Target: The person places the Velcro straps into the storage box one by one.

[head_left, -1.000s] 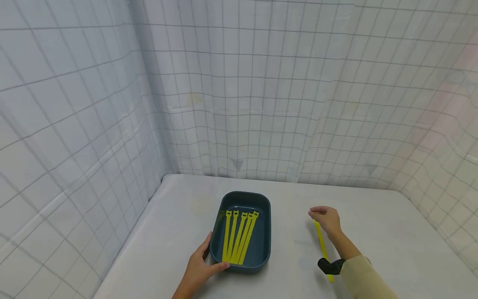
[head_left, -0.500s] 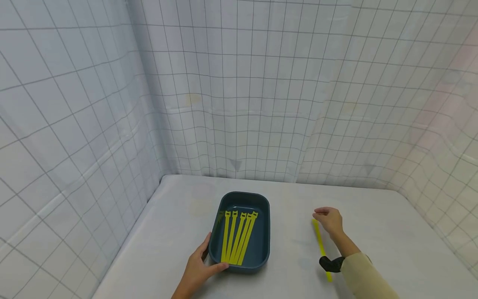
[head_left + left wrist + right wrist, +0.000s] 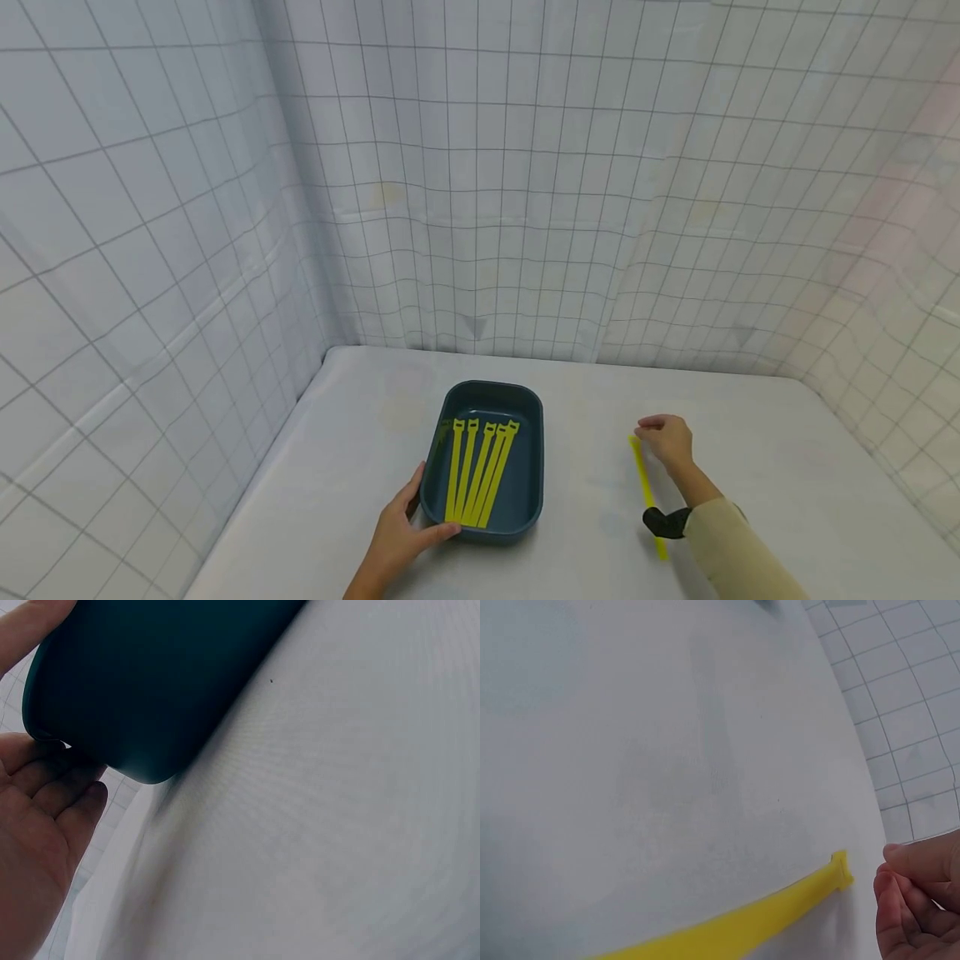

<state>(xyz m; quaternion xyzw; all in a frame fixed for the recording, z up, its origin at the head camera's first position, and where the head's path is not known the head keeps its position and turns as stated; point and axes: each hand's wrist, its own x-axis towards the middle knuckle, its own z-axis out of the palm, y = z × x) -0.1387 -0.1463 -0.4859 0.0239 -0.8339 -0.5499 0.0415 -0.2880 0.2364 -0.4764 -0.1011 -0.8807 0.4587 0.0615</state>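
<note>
My left hand [image 3: 397, 530] grips the near left corner of a dark teal plastic tray [image 3: 529, 508]. Its thumb lies over the near rim and its fingers are along the left side; in the left wrist view these fingers [image 3: 64, 784] reach under the rim. Several yellow hook-and-loop cable ties [image 3: 483, 475] lie fanned out in the tray, slotted heads at the far end. Right of the tray, one more yellow cable tie [image 3: 642, 471] lies lengthwise on the table. Just beyond its head, my right hand [image 3: 670, 442] hovers with loosely bent fingers [image 3: 889, 900], apart from the tie and holding nothing.
A white cloth covers the table [image 3: 570, 533]. White checked curtains [image 3: 480, 208] enclose it at the back and both sides. A dark wrist strap [image 3: 667, 522] on the right arm overlaps the lone tie in the head view.
My right hand has shifted slightly to the right, uncovering the head of the lone cable tie. My left hand and the tray have stayed in place.
</note>
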